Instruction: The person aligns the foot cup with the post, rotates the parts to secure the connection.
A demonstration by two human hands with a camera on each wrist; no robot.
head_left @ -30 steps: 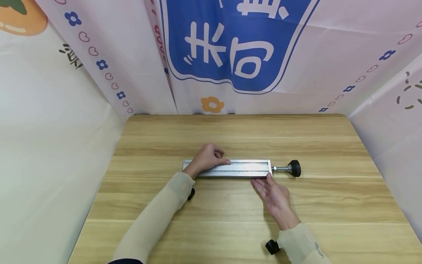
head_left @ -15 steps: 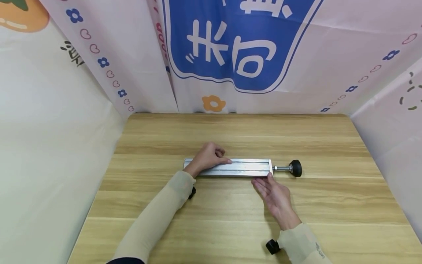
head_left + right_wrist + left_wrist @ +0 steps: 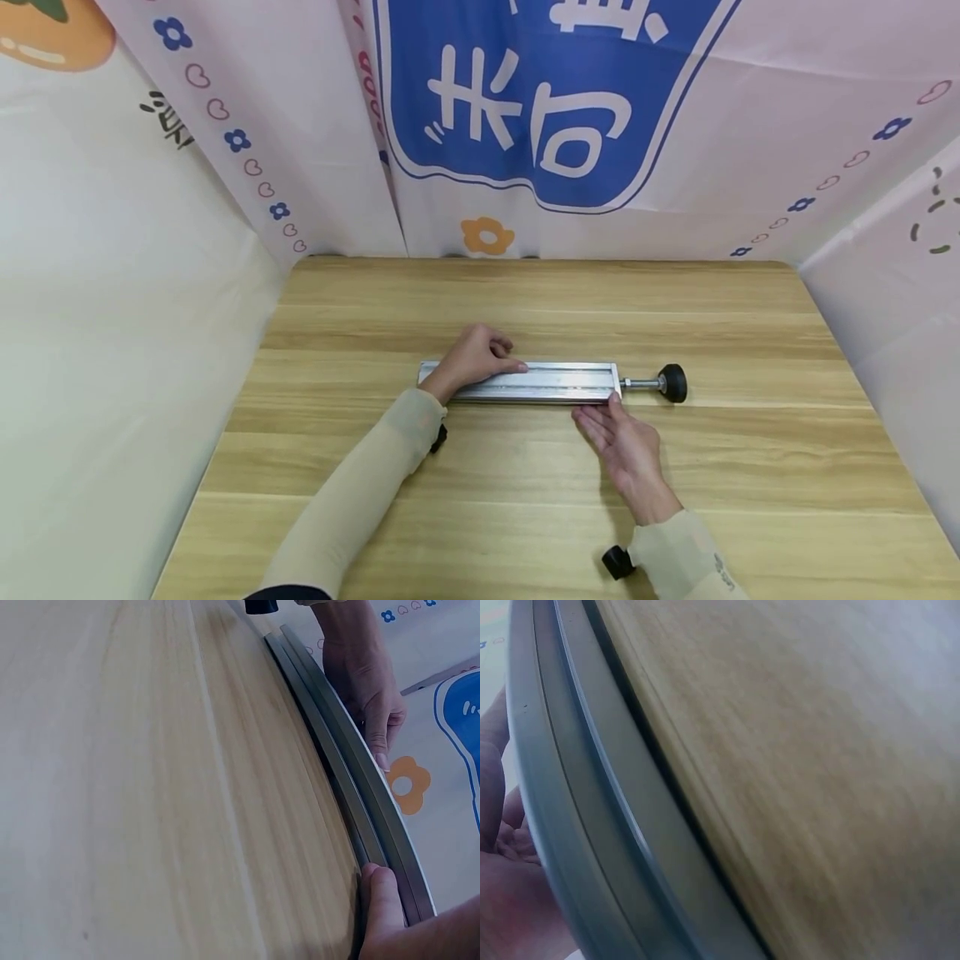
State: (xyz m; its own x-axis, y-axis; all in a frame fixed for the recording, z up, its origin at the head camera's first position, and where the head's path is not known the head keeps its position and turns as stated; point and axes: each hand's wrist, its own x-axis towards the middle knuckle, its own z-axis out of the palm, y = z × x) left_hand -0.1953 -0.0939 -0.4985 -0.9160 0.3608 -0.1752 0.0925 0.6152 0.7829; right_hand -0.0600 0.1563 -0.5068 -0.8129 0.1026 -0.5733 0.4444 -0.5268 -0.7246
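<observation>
A silver aluminium profile lies lengthwise across the wooden table. From its right end plate a threaded rod leads to a black round levelling foot. My left hand reaches over the profile's left half, thumb on the top face and fingers curled beyond the far edge. Near the right end, my right hand holds the front corner, thumb at the top edge and fingers against the near side. The left wrist view has the grooved profile passing in front of the left hand. Part of the left end is hidden by the hand.
The wooden table ends at a back edge against a printed cloth. More white cloth hangs at both sides. A black wrist device sits below the right sleeve, another by the left cuff.
Both hands and the profile keep their places. Only the head view has shifted very slightly.
</observation>
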